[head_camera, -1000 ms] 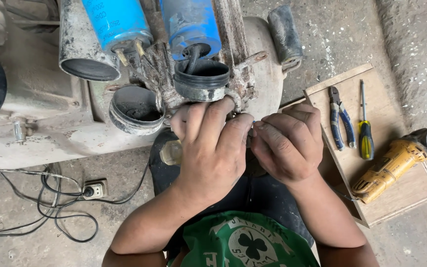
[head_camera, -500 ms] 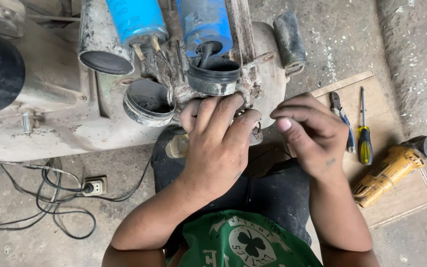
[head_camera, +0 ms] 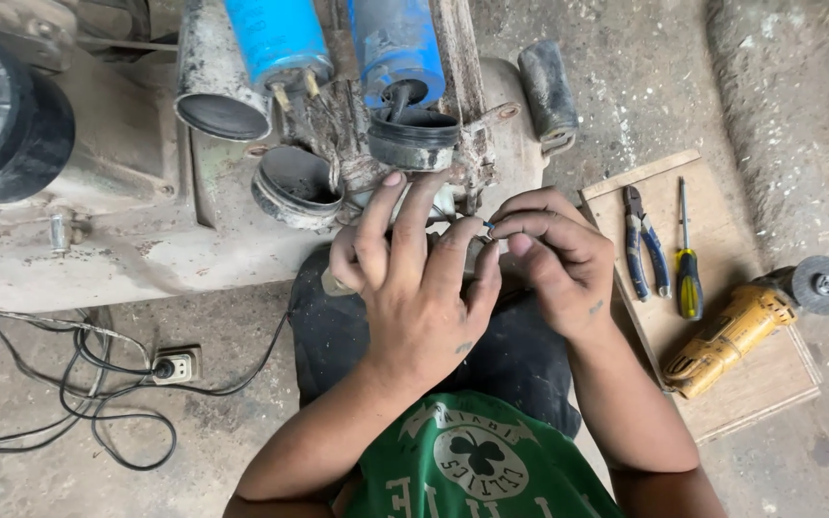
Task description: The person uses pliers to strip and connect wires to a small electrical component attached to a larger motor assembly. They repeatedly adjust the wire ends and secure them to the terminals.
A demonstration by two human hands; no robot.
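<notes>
A dirty grey machine (head_camera: 155,240) lies in front of me with two blue cylinders (head_camera: 275,38) and open round caps (head_camera: 295,182) on top. My left hand (head_camera: 414,278) rests against the machine's wiring area, fingers spread and pressing on a part beneath them. My right hand (head_camera: 554,259) is just to the right of it, its fingertips pinched on a small blue-tipped wire end (head_camera: 488,226). What lies under the left palm is hidden.
A wooden board (head_camera: 722,384) at right carries blue-handled pliers (head_camera: 645,245), a yellow-and-black screwdriver (head_camera: 688,269) and a yellow angle grinder (head_camera: 750,321). A black cable and wall-type socket (head_camera: 177,366) lie on the concrete floor at left. A black wheel (head_camera: 2,115) is at upper left.
My right hand has come back in toward the left hand and now pinches the wire end. The left fingers have spread and shifted slightly. The view has tilted a little.
</notes>
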